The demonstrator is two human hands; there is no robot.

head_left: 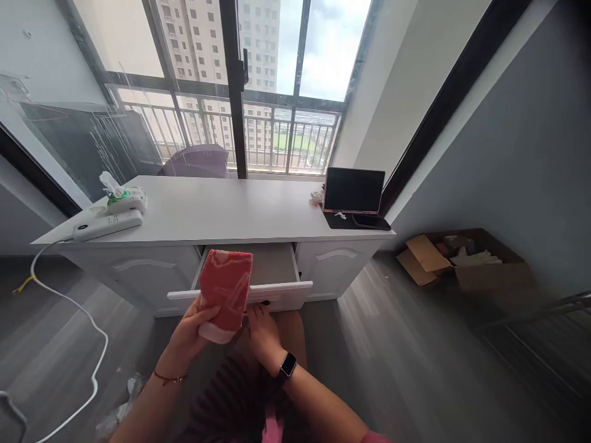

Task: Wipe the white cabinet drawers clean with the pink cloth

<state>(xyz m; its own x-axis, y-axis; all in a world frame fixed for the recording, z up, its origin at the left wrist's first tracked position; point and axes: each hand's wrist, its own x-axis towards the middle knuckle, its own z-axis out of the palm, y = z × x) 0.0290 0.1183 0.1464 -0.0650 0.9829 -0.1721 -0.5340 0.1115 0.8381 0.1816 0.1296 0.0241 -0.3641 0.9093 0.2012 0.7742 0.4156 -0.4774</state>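
On my feed, the left hand has its fingers closed around a folded red cloth, which I see raised over the left part of the open drawer, by the front edge of the tabletop. I have the right hand low at the drawer's front, near the dark knob (I cannot tell whether those fingers grip anything). A dark screen stands at the tabletop's right edge; a power strip lies towards its front left corner.

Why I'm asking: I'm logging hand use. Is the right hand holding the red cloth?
No, the left hand holds the red cloth, while the right hand is at the drawer front.
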